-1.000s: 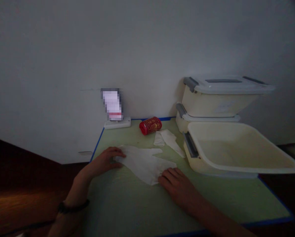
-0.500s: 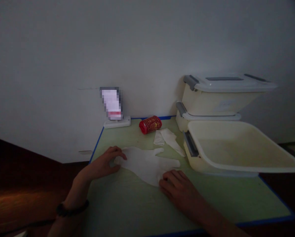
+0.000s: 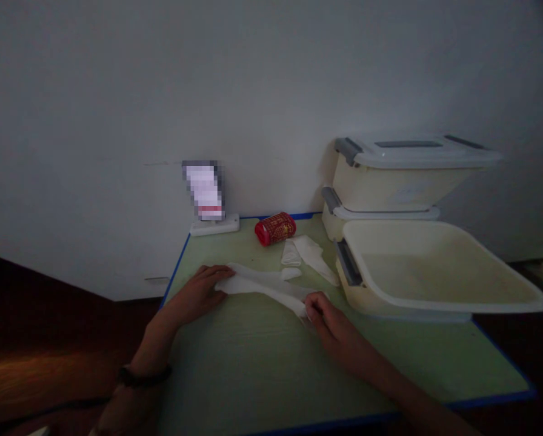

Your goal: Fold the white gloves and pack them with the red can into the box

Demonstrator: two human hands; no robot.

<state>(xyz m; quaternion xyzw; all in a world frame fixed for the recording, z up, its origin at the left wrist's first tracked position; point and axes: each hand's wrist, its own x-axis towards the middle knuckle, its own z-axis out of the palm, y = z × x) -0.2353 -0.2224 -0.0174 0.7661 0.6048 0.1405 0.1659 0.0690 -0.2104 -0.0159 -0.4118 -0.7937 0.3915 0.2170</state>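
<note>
A thin white glove point(image 3: 262, 286) stretches between my two hands, its near edge lifted and folding over. My left hand point(image 3: 210, 284) pinches the cuff end at the left. At the finger end, my right hand point(image 3: 323, 312) is closed on the glove's near side. One finger of the glove points up toward the back of the table. Just behind it lies a second white glove point(image 3: 314, 254), folded and loosely flat on the table.
A red roll point(image 3: 275, 229) lies behind the gloves. At the back left a phone point(image 3: 205, 191) leans on a white stand point(image 3: 214, 225). An open cream bin point(image 3: 353, 297) stands to the right, with stacked lidded bins point(image 3: 385, 181) behind it. Blue tape edges the green tabletop point(image 3: 235, 375).
The glove lay spread flat; now its near side is raised and folded toward the back. My right hand has moved up slightly and closed on it, and my left hand has tightened at the cuff.
</note>
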